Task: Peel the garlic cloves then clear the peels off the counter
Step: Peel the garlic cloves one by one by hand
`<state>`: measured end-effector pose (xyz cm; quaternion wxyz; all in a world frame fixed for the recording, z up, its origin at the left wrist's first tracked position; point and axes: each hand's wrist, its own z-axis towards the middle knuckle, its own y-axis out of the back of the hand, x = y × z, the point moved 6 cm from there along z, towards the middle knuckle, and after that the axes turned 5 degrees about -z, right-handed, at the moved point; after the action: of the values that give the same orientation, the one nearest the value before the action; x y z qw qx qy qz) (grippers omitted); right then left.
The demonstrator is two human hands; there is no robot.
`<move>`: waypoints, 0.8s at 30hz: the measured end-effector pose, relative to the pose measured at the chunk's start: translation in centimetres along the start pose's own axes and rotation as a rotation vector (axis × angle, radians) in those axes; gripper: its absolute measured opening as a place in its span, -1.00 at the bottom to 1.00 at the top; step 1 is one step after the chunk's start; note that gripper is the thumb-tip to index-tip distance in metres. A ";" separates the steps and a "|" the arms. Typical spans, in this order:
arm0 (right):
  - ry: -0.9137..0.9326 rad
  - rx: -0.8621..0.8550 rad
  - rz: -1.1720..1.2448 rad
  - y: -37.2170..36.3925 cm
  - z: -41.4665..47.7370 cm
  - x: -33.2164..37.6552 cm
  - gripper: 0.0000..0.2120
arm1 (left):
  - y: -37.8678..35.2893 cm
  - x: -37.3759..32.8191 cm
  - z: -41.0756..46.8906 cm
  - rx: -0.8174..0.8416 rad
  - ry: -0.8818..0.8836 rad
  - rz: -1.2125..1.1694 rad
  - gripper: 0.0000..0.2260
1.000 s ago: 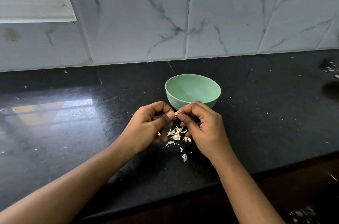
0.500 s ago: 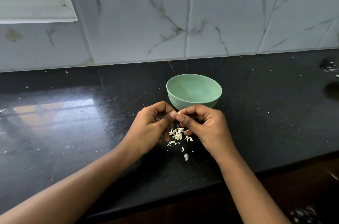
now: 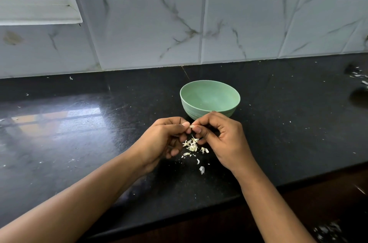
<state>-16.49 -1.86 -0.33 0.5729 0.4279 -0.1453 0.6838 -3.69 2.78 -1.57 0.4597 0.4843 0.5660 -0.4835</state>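
Pale garlic clove (image 3: 191, 126) is pinched btwn my left hand (image 3: 165, 141) from 9 o'clock & right hand (image 3: 223, 139) from 3, green bowl (image 3: 189, 107) dead ahead at 12, peels (image 3: 192, 145) at 6.

Two bare arms show, the left at 7 o'clock, the right at 5 o'clock. The left hand (image 3: 161, 141) and right hand (image 3: 225, 143) are bare, with short nails on the fingers (image 3: 185, 124).
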 end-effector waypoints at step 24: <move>0.022 -0.067 -0.017 0.3 0.1 0.1 -0.88 | -0.3 -0.4 0.0 -0.021 -0.116 0.034 -0.70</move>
<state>-16.77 -1.94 -0.12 0.5942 0.4024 -0.1581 0.6783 -3.92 2.71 -1.11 0.5047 0.4603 0.5352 -0.4970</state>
